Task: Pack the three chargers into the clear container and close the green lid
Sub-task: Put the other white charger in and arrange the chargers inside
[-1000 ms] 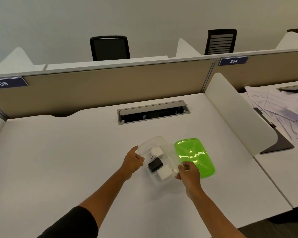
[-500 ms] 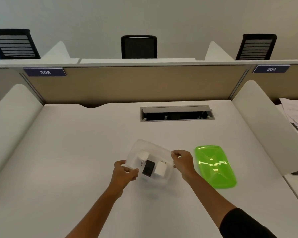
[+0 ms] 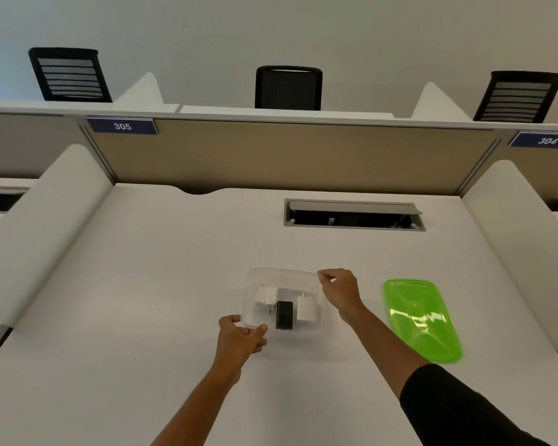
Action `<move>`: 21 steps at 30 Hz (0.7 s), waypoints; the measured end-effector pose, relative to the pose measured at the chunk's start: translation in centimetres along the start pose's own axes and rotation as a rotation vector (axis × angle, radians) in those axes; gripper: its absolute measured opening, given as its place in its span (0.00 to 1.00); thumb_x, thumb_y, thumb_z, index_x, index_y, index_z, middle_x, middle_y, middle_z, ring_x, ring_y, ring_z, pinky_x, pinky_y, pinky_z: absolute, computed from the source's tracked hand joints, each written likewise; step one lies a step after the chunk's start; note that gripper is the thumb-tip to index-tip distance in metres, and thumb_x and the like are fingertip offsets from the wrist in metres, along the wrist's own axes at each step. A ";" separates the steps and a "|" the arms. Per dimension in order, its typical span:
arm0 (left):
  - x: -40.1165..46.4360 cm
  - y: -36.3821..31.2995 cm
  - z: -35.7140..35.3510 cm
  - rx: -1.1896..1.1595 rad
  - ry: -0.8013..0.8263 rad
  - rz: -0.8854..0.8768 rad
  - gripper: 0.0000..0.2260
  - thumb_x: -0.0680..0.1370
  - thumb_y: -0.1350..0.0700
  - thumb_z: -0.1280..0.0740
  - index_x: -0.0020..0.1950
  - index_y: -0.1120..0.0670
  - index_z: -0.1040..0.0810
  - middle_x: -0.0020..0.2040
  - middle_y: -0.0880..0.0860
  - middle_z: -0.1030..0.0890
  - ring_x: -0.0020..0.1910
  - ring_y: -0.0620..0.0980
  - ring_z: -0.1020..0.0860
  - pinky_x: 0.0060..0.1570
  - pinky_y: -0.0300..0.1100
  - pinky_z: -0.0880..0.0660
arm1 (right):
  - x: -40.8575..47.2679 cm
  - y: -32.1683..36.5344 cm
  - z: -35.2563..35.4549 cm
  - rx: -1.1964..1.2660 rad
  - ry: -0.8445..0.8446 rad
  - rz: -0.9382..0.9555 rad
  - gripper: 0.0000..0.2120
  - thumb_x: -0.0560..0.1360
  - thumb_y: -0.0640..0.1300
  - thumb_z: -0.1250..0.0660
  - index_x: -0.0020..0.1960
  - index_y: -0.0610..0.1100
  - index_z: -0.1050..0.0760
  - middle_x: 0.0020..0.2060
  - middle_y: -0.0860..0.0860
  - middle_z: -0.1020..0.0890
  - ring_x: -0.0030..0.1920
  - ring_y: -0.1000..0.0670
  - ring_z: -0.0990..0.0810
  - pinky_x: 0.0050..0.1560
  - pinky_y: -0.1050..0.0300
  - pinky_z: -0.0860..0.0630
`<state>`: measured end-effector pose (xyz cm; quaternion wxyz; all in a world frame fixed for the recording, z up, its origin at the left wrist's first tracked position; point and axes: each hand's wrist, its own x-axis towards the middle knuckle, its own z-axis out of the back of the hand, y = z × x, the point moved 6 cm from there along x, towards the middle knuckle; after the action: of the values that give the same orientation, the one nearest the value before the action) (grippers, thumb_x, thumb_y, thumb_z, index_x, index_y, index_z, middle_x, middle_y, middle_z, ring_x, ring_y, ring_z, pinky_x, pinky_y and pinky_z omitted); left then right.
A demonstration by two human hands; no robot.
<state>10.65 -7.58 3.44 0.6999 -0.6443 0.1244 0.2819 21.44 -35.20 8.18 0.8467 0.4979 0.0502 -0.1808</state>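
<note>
The clear container (image 3: pixel 282 275) lies on the white desk, long side across. Inside it sit a white charger (image 3: pixel 265 295) at left, a black charger (image 3: pixel 284 315) in the middle and a second white charger (image 3: pixel 306 310) at right. My left hand (image 3: pixel 239 339) pinches the container's near left corner. My right hand (image 3: pixel 340 291) pinches its far right corner. The green lid (image 3: pixel 421 318) lies flat on the desk to the right of the container, apart from both hands.
A grey cable hatch (image 3: pixel 353 215) is set into the desk (image 3: pixel 142 284) behind the container. White side dividers (image 3: pixel 39 226) flank the desk, a beige partition stands at the back, and black chairs (image 3: pixel 288 88) stand beyond it.
The container has turned from diagonal to lying across the desk. My right hand moved from its near right edge to its far right corner, my left to the near left corner. The camera shifted left.
</note>
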 end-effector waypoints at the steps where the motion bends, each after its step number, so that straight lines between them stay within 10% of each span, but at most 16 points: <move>1: -0.1 0.2 0.0 0.004 -0.002 0.003 0.30 0.76 0.55 0.20 0.69 0.53 0.35 0.56 0.61 0.15 0.47 0.56 0.10 0.44 0.43 0.13 | 0.0 0.0 0.0 0.000 0.004 0.001 0.12 0.83 0.37 0.33 0.63 0.38 0.15 0.63 0.45 0.15 0.65 0.45 0.17 0.67 0.55 0.22; 14: -0.8 0.7 0.1 0.084 -0.020 0.004 0.29 0.78 0.52 0.22 0.72 0.54 0.34 0.54 0.59 0.15 0.45 0.54 0.11 0.38 0.37 0.16 | -0.4 -0.3 0.3 -0.024 0.050 0.015 0.14 0.84 0.35 0.35 0.67 0.36 0.17 0.65 0.43 0.16 0.65 0.42 0.17 0.71 0.46 0.21; 18: -1.2 0.8 0.5 0.305 -0.071 -0.072 0.29 0.80 0.46 0.25 0.75 0.54 0.34 0.52 0.54 0.15 0.48 0.54 0.13 0.53 0.51 0.14 | -0.9 -0.5 1.2 -0.041 0.054 0.051 0.15 0.84 0.39 0.34 0.68 0.38 0.18 0.62 0.42 0.15 0.56 0.45 0.17 0.68 0.48 0.20; 21: -2.1 0.7 0.9 0.485 -0.145 -0.208 0.34 0.81 0.45 0.27 0.81 0.53 0.37 0.71 0.57 0.22 0.65 0.58 0.18 0.65 0.56 0.18 | -1.4 -0.9 2.7 -0.114 0.004 0.126 0.15 0.83 0.39 0.32 0.67 0.37 0.18 0.61 0.42 0.16 0.56 0.42 0.16 0.63 0.50 0.20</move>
<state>8.37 -7.24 4.11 0.8660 -0.4455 0.0709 0.2158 19.56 -37.57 9.14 0.8832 0.4515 0.0306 -0.1231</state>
